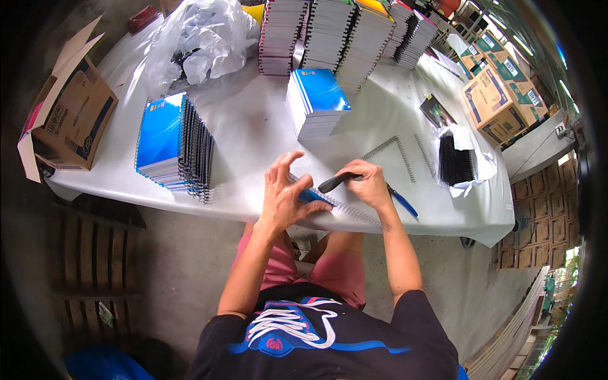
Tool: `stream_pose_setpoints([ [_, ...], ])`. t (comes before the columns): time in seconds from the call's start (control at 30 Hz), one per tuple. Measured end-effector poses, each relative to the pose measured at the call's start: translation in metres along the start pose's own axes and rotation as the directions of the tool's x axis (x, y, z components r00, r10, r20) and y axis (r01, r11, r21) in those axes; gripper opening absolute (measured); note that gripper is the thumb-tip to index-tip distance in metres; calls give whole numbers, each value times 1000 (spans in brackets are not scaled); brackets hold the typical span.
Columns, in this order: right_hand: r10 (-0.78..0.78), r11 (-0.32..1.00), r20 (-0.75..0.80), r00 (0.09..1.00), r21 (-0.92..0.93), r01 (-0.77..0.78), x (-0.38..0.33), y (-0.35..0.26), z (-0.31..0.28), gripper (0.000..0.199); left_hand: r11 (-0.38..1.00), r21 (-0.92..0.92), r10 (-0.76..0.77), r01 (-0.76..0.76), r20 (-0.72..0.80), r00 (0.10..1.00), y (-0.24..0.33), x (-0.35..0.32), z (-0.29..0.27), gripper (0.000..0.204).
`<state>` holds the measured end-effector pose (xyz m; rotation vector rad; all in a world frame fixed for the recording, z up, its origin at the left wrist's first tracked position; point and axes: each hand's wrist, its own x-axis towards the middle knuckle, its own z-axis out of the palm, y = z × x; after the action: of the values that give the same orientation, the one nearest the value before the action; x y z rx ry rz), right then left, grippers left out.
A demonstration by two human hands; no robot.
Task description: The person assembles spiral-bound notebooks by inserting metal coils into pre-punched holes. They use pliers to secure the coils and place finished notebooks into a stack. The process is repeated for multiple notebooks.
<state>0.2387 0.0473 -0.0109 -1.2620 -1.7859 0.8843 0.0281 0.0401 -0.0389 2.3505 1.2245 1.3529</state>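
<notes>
Near the table's front edge, my left hand (282, 195) is closed around a small blue-covered notebook (315, 196), thumb on its near side. A wire spiral coil (354, 212) runs from the notebook's edge toward the right, below my right hand. My right hand (368, 183) grips a dark, thick, strap-like tool (335, 182); its blunt end lies just above the coil by the notebook. The tool's exact kind is unclear, and part of it is hidden by my fingers. Right of that hand lies a blue-handled tool (403, 204), its other end hidden.
Left stand coil-bound blue notebooks (161, 136) and an open carton (79, 117). Ahead are a stack of blue-covered booklets (316, 104), tall bound stacks (326, 38) and a plastic bag (202, 44). Right are loose coils (405, 158), black coils in white wrapping (456, 158) and cartons (497, 104).
</notes>
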Motion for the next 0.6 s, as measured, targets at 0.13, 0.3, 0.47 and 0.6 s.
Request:
stream_pose_setpoints([
  [0.13,-199,835,54,979,532,140,-9,-8,7,28,990,-82,-116,113,-27,993,-7,-4,5,55],
  [0.3,87,806,-93,992,592,-16,-6,-6,12,20,932,-307,-205,194,-2,979,-13,-4,13,56],
  [0.47,36,999,-27,999,21,-36,2,-8,11,21,883,-426,-228,195,-27,973,-23,-13,22,57],
  [0.6,-233,913,157,960,376,160,-4,-25,11,23,866,-473,-205,165,-32,978,-24,-15,23,60],
])
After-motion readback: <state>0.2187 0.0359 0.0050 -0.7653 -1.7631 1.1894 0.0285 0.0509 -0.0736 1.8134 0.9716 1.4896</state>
